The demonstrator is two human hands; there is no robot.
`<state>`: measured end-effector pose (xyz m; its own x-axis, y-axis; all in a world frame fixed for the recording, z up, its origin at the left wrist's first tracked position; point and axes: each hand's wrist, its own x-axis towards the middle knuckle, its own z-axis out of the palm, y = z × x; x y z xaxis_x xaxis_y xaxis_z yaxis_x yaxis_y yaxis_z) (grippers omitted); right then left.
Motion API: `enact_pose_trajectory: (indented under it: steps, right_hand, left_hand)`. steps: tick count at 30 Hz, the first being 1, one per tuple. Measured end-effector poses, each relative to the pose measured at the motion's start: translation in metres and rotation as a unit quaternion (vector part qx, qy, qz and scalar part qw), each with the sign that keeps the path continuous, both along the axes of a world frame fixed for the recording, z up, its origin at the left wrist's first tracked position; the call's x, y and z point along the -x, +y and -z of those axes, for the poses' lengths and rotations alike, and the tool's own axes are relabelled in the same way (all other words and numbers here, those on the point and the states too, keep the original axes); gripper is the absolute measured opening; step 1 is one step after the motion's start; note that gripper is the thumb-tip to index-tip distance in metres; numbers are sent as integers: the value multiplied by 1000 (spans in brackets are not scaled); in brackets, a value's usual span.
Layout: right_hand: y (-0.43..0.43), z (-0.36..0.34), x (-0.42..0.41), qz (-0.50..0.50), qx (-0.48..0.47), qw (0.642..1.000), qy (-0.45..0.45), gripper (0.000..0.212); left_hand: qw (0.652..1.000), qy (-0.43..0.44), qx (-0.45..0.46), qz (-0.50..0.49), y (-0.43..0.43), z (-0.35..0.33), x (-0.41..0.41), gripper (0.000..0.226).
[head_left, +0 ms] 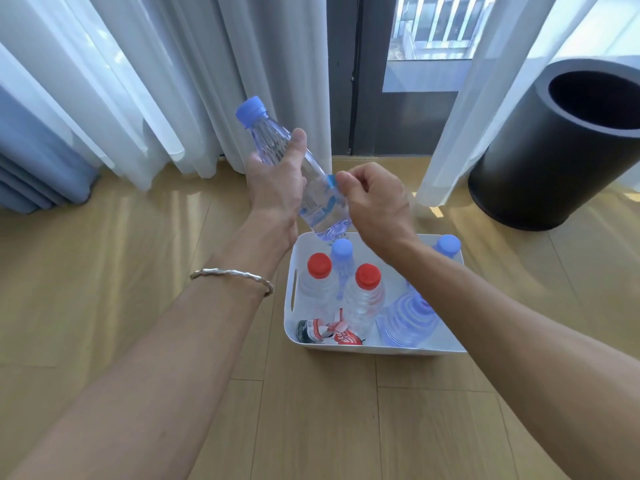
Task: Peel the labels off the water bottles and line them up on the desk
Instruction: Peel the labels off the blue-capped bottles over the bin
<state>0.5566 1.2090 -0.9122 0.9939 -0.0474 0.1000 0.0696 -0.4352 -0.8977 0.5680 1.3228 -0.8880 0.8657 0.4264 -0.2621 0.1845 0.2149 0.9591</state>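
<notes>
- The left hand [273, 188], in the middle of the frame, is wrapped around a clear water bottle with a blue cap [277, 143], holding it tilted so the cap points to the upper left.
- The right hand [374, 206], just right of the bottle, has its fingers closed in a pinch on the edge of the bottle's blue-and-clear label [322, 202], which is lifted slightly at its top corner.
- A silver bracelet [232, 277] sits on the left wrist.
- Directly below the held bottle, a white basket [291, 306] stands on the wooden floor [104, 271].
- In the basket stand two clear bottles with red caps [367, 275] and bottles with blue caps [341, 251]; one more blue-tinted bottle [405, 320] lies at the basket's right side, partly hidden by the right forearm.
- A crumpled red, white and black label [329, 332] lies in the basket's lower left corner.
- A black cylindrical bin [540, 168] stands at the upper right of the frame.
- White curtains [156, 81] hang across the top.
</notes>
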Motion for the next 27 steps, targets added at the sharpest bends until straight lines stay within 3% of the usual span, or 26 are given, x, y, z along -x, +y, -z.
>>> enact_pose_trajectory:
  steps: [4,9,12,16,18,20,22,27]
  right_hand:
    - [-6,0,-7,-12,-109,991,78,25]
    - [-8,-4,-6,-72,-247,954,155,26]
    - [-7,-5,-3,-116,-226,955,151,27]
    - [0,-4,10,-221,-169,943,181,56]
    - [6,-2,14,-240,-135,947,164,45]
    - [11,-1,15,-212,-134,960,124,25]
    - [14,-2,16,-173,-144,970,89,21]
    - [18,-4,14,-93,-262,955,103,26]
  left_hand:
    - [1000,-14,-13,9,1,-1,-2,26]
    - [1000,-25,-16,2,4,-2,-3,33]
    - [1000,-7,7,-19,9,0,-4,40]
    - [1000,2,18,-19,11,-2,-2,37]
    - [999,-7,21,-27,10,-3,-1,41]
    - [999,-13,15,-32,9,-2,-2,49]
    - [999,-23,12,-27,9,-2,-2,54]
    - [998,-24,48,-18,5,-7,1,26]
